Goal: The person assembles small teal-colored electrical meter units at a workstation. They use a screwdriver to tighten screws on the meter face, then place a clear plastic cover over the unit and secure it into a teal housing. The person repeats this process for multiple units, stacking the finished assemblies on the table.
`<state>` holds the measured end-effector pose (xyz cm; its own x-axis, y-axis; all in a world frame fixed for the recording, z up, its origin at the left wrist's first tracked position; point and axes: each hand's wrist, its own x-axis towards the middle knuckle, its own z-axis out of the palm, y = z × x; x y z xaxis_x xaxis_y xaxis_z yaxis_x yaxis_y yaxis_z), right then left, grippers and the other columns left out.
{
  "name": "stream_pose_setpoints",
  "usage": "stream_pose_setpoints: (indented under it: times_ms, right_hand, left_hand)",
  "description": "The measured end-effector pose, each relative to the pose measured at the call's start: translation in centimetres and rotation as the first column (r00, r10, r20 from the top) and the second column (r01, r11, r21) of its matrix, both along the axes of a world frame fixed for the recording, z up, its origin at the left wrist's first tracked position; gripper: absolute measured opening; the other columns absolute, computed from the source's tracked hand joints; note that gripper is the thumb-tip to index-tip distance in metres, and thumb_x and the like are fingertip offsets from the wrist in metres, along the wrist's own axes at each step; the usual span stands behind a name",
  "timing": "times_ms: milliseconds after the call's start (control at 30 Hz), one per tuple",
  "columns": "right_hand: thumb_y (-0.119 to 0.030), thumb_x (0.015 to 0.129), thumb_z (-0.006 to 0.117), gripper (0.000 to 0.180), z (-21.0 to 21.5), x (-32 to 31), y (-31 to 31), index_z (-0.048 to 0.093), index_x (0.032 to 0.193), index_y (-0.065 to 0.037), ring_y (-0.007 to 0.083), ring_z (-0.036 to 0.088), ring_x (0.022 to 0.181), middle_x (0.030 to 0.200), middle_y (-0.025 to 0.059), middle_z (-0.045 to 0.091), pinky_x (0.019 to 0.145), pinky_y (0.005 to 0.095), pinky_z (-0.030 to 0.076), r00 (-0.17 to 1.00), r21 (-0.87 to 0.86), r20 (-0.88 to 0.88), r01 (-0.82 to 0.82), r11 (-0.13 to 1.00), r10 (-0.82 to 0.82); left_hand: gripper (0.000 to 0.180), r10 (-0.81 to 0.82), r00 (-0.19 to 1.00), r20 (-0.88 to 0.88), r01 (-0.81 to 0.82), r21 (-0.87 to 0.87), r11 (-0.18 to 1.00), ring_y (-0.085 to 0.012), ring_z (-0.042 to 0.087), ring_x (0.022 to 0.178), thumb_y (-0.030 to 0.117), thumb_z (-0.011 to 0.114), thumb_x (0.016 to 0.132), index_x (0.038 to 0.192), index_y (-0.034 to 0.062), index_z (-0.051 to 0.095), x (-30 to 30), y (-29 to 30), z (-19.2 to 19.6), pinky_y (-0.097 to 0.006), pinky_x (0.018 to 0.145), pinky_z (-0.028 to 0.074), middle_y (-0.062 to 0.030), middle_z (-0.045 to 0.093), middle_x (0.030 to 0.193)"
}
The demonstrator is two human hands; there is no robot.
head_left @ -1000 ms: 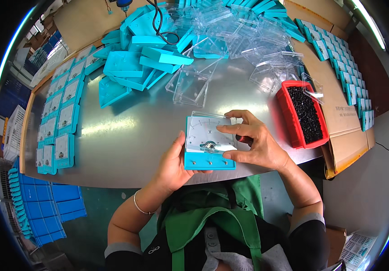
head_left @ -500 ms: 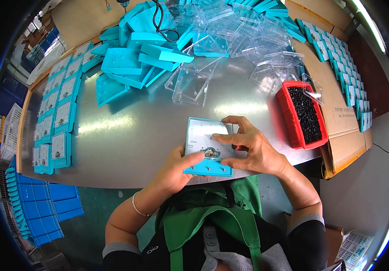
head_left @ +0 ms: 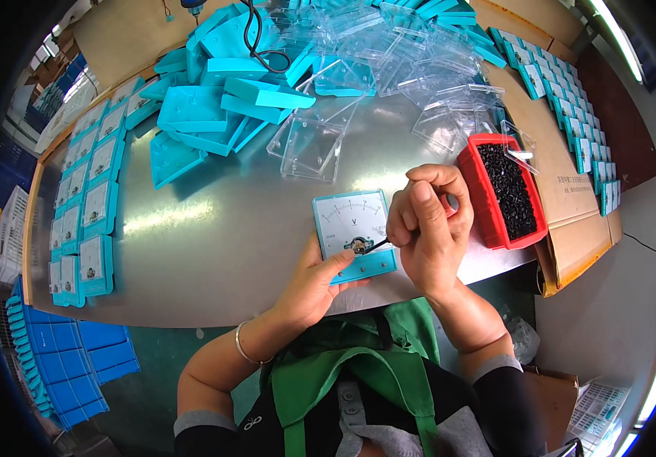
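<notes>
My left hand [head_left: 309,283] grips a voltmeter [head_left: 352,214] by its lower left side, thumb on the face near the round opening. The meter has a white scale face and a turquoise base with small metal terminals along its lower strip. In my right hand [head_left: 433,228], closed in a fist, is a screwdriver [head_left: 378,245]; its thin dark shaft slants down to the opening in the meter's face, and a bit of red handle shows between the fingers. Whether the tip touches a part inside is too small to tell.
A red bin [head_left: 500,234] of small black parts stands right. Clear plastic covers [head_left: 314,145] and turquoise cases [head_left: 191,109] are heaped at the back. Rows of meters line the left [head_left: 99,206] and, on cardboard [head_left: 572,186], the right. A black cable [head_left: 252,30] hangs over the heap.
My right hand has left the meter's face, moved up and right, and turned the screwdriver's shaft into the meter's opening. The meter is tilted slightly in my left hand.
</notes>
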<state>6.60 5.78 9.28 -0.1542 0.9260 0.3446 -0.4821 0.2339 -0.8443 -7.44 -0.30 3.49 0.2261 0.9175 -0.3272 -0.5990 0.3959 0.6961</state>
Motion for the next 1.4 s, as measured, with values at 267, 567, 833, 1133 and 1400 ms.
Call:
stream_pose_setpoints:
  times_ms: [267,567,833,1133,1400]
  right_hand:
    - [-0.015,0.096,0.052,0.016,-1.1,-0.6,-0.4,0.047,0.106,-0.003,0.0076,0.037,0.051,0.064,0.0006,0.041,0.044,0.0227,0.032,0.994,0.005,0.070,0.086,0.996,-0.086]
    - [-0.013,0.096,0.051,0.014,-2.1,-0.5,-1.4,0.042,0.101,-0.004,0.0101,0.039,0.053,0.070,0.0041,0.041,0.044,0.0246,0.034,0.987,0.249,0.078,0.114,0.962,-0.137]
    - [-0.004,0.093,0.053,0.011,-2.6,-0.7,-1.5,0.044,0.099,-0.001,0.0065,0.043,0.058,0.073,0.0061,0.051,0.052,0.0211,0.037,0.984,0.317,0.084,0.123,0.940,-0.157]
    - [0.008,0.084,0.052,0.014,-1.5,0.3,1.0,0.054,0.095,0.000,0.0049,0.046,0.059,0.076,0.0028,0.055,0.052,0.0210,0.036,0.938,0.031,0.018,-0.346,0.938,0.346]
    - [0.003,0.088,0.046,0.007,-2.1,-1.4,0.7,0.049,0.095,0.001,0.0075,0.037,0.043,0.056,0.0027,0.043,0.038,0.0252,0.028,0.976,0.261,0.217,-0.061,0.963,0.003]
  left_hand:
    - [0.044,0.033,0.999,0.034,-0.034,0.032,0.999,-0.0255,0.055,0.112,0.012,0.048,0.095,0.134,0.0099,0.029,0.3,-0.5,-0.5,-0.048,0.090,0.050,-0.0111,0.048,0.125]
    - [0.046,0.035,0.998,0.060,-0.036,0.021,0.999,-0.0256,0.054,0.113,0.013,0.051,0.094,0.134,0.0091,0.029,0.1,-0.5,-0.7,-0.050,0.091,0.049,-0.0111,0.048,0.126]
    - [0.044,0.018,0.998,0.062,-0.019,0.024,1.000,-0.0259,0.052,0.115,0.010,0.049,0.094,0.131,0.0076,0.025,0.0,-0.3,-0.9,-0.049,0.093,0.047,-0.0136,0.044,0.128]
    - [0.045,0.014,0.996,0.083,-0.016,0.032,0.999,-0.0234,0.057,0.107,0.012,0.051,0.092,0.132,0.0059,0.031,-0.4,-0.3,-1.3,-0.043,0.086,0.052,-0.0112,0.050,0.122]
    - [0.041,0.020,0.996,0.085,-0.026,0.068,0.997,-0.0216,0.060,0.101,0.010,0.051,0.092,0.130,0.0058,0.036,-0.2,0.4,-1.1,-0.040,0.081,0.053,-0.0103,0.055,0.116]
